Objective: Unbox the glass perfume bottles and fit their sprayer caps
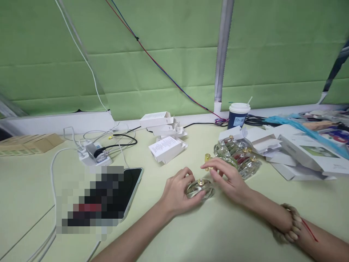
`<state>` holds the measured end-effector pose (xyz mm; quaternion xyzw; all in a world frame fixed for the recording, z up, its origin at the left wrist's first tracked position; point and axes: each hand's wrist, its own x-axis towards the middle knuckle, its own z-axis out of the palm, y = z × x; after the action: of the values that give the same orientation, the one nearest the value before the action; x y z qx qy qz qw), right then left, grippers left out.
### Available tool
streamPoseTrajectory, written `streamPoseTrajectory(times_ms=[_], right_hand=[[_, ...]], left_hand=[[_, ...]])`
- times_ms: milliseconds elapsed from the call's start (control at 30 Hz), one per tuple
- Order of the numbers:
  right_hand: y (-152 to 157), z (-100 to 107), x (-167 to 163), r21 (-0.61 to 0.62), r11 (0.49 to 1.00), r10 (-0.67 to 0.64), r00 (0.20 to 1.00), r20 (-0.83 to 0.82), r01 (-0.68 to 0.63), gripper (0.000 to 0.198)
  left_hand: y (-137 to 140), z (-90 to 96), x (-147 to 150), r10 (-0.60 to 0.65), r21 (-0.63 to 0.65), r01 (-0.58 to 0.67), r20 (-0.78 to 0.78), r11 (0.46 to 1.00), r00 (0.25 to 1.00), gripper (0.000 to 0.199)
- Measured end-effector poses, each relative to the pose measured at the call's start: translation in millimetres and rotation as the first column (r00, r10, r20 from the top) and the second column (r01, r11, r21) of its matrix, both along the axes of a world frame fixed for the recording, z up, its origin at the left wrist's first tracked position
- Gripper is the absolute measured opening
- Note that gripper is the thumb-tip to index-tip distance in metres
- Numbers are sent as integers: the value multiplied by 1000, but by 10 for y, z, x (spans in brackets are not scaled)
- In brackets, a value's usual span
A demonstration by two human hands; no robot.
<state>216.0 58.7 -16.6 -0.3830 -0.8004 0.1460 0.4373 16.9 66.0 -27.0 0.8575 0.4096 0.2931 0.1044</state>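
Observation:
A clear glass perfume bottle with a gold collar and small nozzle on top stands on the table, uncapped. My left hand is wrapped round its left side, thumb in front. Just right of the bottle hovers my right hand, fingers apart and slightly bent. Behind its index finger is a shiny gold cap, partly hidden by that finger; whether they touch is unclear. Several more glass bottles crowd together behind my right hand, with gold collars on top.
Small white boxes lie at the back; opened white cartons pile up on the right. A lidded cup with a straw stands by the wall. Left are a tablet, a power strip with cables, and brown boxes.

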Motion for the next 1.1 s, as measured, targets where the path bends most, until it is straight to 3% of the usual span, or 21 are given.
streamPoseTrajectory(times_ms=[133, 233, 367, 567, 667, 800, 967, 1100], right_hand=[[123, -95, 100, 93, 977, -209, 941, 266, 191, 25], [181, -192, 120, 146, 971, -237, 865, 442, 192, 29], [193, -251, 112, 130, 972, -233, 829, 508, 193, 26], [173, -199, 90, -29, 985, -147, 924, 353, 168, 22], [127, -121, 36, -84, 982, -162, 982, 96, 170, 18], [3, 27, -56, -39, 996, -86, 967, -238, 79, 17], [-94, 104, -120, 111, 990, 115, 960, -254, -89, 15], [-82, 93, -119, 103, 986, 149, 963, -225, -128, 15]], left_hand=[[-13, 4, -1, 8, 24, -10, 78, 1000, 997, 25], [-15, 4, -4, 2, 19, -5, 129, 1000, 992, 20], [-1, -9, -14, -15, -52, 25, 185, 998, 983, 24], [22, -15, -32, 60, -121, -37, 193, 992, 979, 38], [14, 3, -23, -2, -93, 16, 158, 996, 987, 34], [-9, 27, 10, -128, 7, 128, 44, 992, 991, 22], [-22, 27, 37, -233, 32, 233, 7, 972, 972, 25], [-32, 35, 39, -246, 72, 245, 9, 967, 969, 24]])
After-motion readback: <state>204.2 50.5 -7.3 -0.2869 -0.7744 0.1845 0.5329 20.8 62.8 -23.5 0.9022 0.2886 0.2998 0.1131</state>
